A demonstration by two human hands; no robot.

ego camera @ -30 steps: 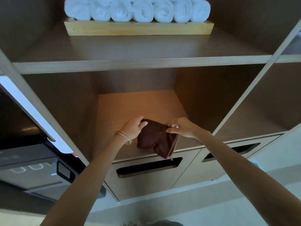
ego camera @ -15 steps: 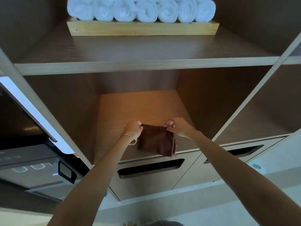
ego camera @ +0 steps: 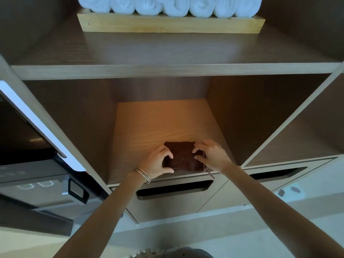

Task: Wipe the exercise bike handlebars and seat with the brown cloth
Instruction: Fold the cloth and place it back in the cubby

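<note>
Fingers (ego camera: 164, 153) of the left hand (ego camera: 156, 162) are curled round the left edge of the brown cloth (ego camera: 183, 157), and those of the right hand (ego camera: 212, 155) are spread and bent on its right edge, thumb pinching the fold. The soft, folded rectangle is best gripped evenly from both edges so no layer slips loose. Under the cloth a smooth, grained wooden shelf (ego camera: 149, 123) is lit; well above it, rolled white towels (ego camera: 167, 6) are lined in a pale tray (ego camera: 167, 26).

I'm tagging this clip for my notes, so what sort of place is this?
Probably a gym or spa towel station: rolled white towels in a wooden tray on built-in shelves, with slotted bins below.
</note>
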